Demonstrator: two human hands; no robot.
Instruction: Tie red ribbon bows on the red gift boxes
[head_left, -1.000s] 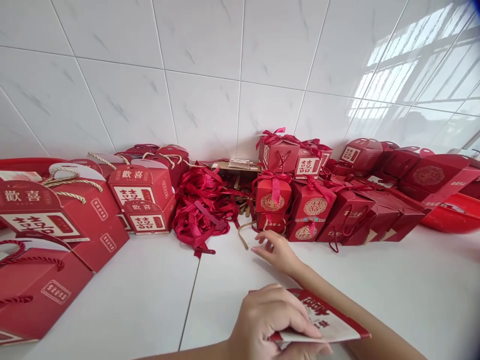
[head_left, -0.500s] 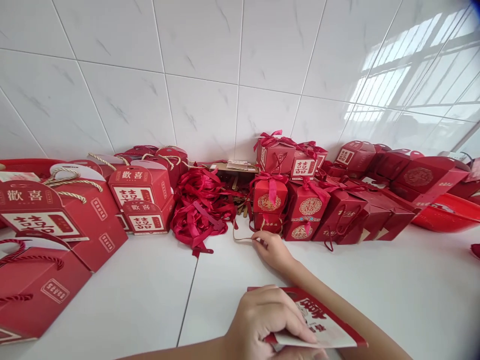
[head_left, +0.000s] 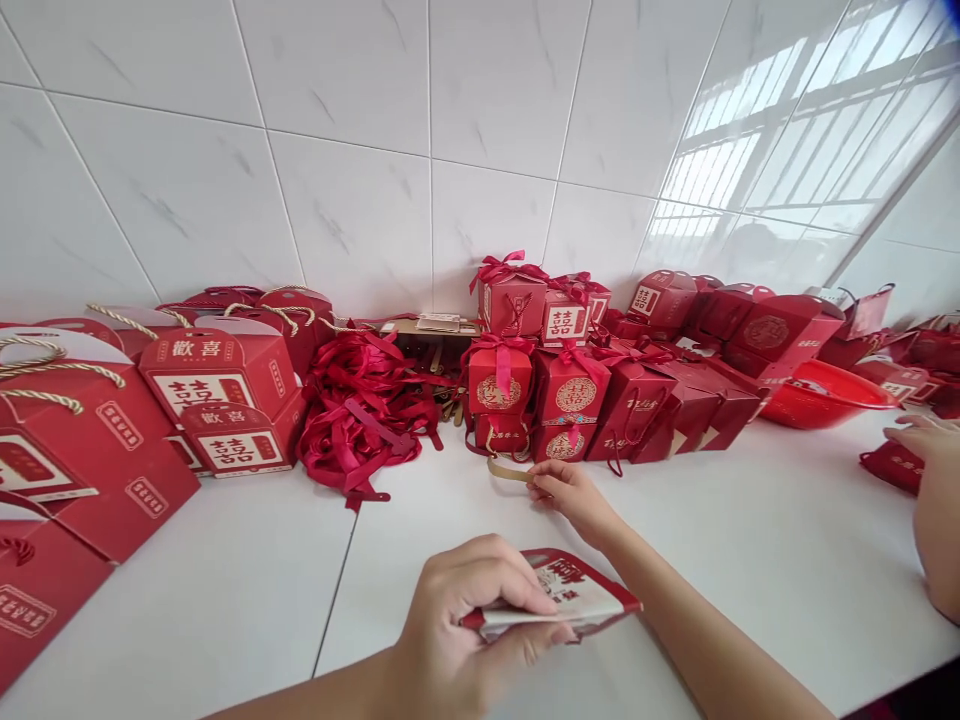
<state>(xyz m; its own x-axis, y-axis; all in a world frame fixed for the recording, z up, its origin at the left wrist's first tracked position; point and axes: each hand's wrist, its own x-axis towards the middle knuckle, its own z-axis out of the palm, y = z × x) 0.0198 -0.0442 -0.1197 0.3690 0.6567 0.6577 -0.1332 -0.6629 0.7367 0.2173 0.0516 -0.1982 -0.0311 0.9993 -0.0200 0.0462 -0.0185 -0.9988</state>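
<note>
So the carton (head_left: pixel 596 595) is out front, above the near part of the table, printed red and white, squashed fairly flat and tilted. The left hand (head_left: pixel 480 600) has it clamped, thumb below and fingers over the top, so that's a narrow grip with the carton in it.

Past that, the right hand (head_left: pixel 566 492) reaches out low over the table (head_left: pixel 225 590). Its grip looks narrow too: fingertips pinching 1 end of a thin tan strip (head_left: pixel 510 474). The other end curls up toward the bow boxes (head_left: pixel 499 390), and I can't tell if it touches them.

My read on the step: it's picking up the strip with 1 hand while the other hangs on to the carton. Strip and carton are well apart, so nothing's joined yet. The next move probably calls for a firm pinch and a lift straight off the table, clear of the bow boxes, with the carton held steady and not crushed. A thin strip like that could snag or slip, I'd guess.

Further out, a ribbon heap (head_left: pixel 360 410) sits left of the bow boxes, with handled boxes (head_left: pixel 225 390) to its left. Over right there's a red basin (head_left: pixel 817 395), and near it a co-worker's hand (head_left: pixel 934 470) by a dark red thing (head_left: pixel 892 472), too cut off for me to call its grip.
</note>
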